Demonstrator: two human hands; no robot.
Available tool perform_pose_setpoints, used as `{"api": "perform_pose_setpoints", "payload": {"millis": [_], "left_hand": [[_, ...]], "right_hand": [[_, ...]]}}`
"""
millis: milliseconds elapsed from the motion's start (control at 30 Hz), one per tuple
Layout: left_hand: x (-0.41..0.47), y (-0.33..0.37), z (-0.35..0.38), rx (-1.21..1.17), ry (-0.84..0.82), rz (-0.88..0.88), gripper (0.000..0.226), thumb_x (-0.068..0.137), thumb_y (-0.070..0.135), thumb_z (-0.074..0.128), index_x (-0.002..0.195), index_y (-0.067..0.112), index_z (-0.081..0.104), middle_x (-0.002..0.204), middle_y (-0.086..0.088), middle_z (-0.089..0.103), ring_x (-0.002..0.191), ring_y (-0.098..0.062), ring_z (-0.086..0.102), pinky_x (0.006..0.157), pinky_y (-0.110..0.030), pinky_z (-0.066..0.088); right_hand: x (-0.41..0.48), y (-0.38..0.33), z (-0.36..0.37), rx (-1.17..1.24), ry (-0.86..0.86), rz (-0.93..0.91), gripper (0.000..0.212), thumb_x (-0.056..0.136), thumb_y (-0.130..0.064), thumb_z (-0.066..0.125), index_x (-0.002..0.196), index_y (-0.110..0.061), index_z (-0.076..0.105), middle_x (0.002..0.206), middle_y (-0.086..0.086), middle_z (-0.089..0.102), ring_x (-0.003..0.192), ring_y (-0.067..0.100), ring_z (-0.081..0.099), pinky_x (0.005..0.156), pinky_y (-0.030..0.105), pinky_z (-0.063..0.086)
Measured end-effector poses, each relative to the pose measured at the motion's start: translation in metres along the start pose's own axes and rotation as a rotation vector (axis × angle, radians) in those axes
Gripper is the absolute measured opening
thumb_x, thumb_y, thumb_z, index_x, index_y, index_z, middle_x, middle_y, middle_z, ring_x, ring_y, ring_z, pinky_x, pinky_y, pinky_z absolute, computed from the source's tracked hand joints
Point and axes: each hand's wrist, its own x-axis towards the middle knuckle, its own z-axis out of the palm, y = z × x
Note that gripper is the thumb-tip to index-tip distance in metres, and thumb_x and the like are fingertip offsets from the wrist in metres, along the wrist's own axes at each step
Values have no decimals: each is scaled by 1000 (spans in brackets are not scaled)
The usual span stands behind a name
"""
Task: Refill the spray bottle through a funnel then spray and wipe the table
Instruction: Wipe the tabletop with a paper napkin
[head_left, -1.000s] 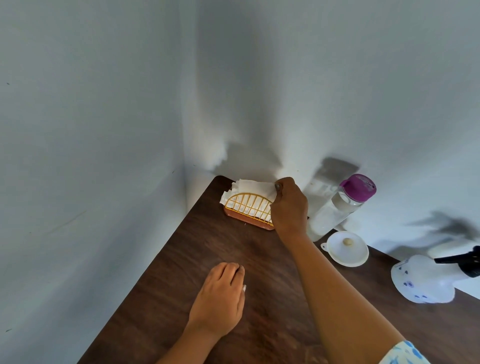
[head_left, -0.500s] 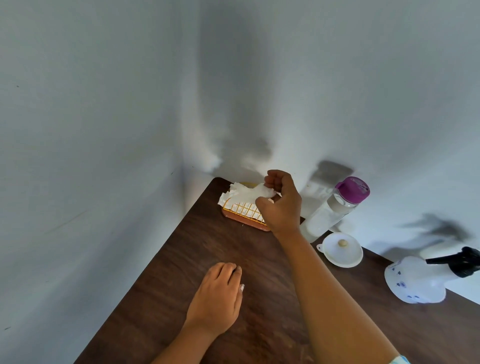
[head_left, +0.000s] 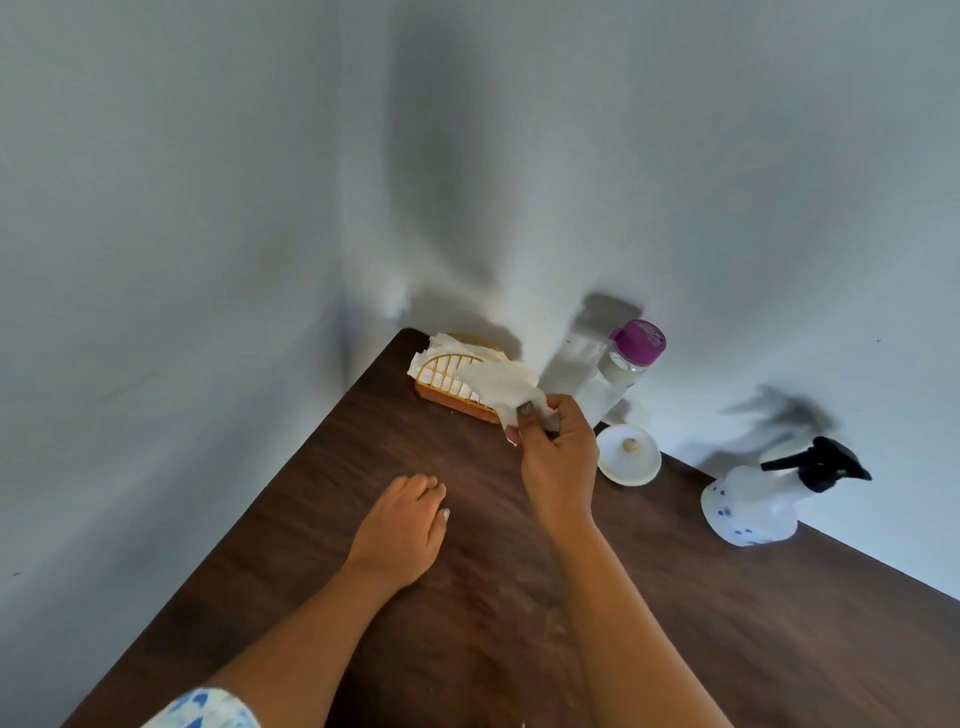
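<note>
Right hand (head_left: 558, 457) raised above table (head_left: 311, 519), fingers pinched on white napkin (head_left: 501, 387) trailing out of gold wire holder (head_left: 452, 384) in far corner. Left hand (head_left: 402, 530) flat on tabletop, palm down, fingers relaxed, grasping nothing. Spray bottle (head_left: 753, 506) upright near back wall, well right of hands. White funnel (head_left: 628, 454) just right of right hand; purple-capped bottle (head_left: 618, 371) behind it. Left table edge runs diagonally near wall; wide bare wood toward camera.

The table (head_left: 675, 623) under my palm is dark, matt wood grain. My right hand (head_left: 558, 462) pinches soft white paper napkin (head_left: 498, 387) from a glossy gold wire holder (head_left: 447, 374). The spray bottle (head_left: 753, 506) looks like frosted plastic.
</note>
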Motion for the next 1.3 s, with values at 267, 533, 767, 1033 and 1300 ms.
{"api": "perform_pose_setpoints", "payload": {"millis": [267,533,767,1033,1300], "left_hand": [[-50,26,-21,-12,-86,-131,43,96,30,41,136,16,43,145,-1,38,134,-16,33,111,-30,25],[-156,52,-9,57,-39,-126,48,95,34,43,140,19,36,151,-1,28,141,-16,21,114,-29,20],[-206,78,4,221,-11,-141,47,84,43,42,121,19,58,125,1,60,119,-14,55,97,-27,42],[-238,83,28,202,29,-454,62,84,45,31,123,3,56,126,-11,59,118,-25,56,99,-35,35],[-257,74,39,106,285,-612,48,86,26,32,118,-2,55,119,-20,59,111,-31,58,99,-43,43]], "right_hand": [[-54,5,-46,804,-201,542,30,89,-8,58,118,-8,54,118,8,56,105,24,58,67,25,58],[-114,41,-82,641,-166,824,36,89,-9,61,123,-13,52,118,9,58,96,24,59,55,24,49],[-145,64,-97,154,-147,575,9,93,-15,56,86,-15,61,92,-4,60,88,19,61,74,35,58],[-187,76,-81,-365,-576,-50,41,99,-15,40,139,-23,42,132,-1,55,97,7,58,81,17,45],[-220,107,-49,-737,-1028,-612,49,99,-24,22,148,-25,24,157,5,17,146,23,10,116,36,16]]}}
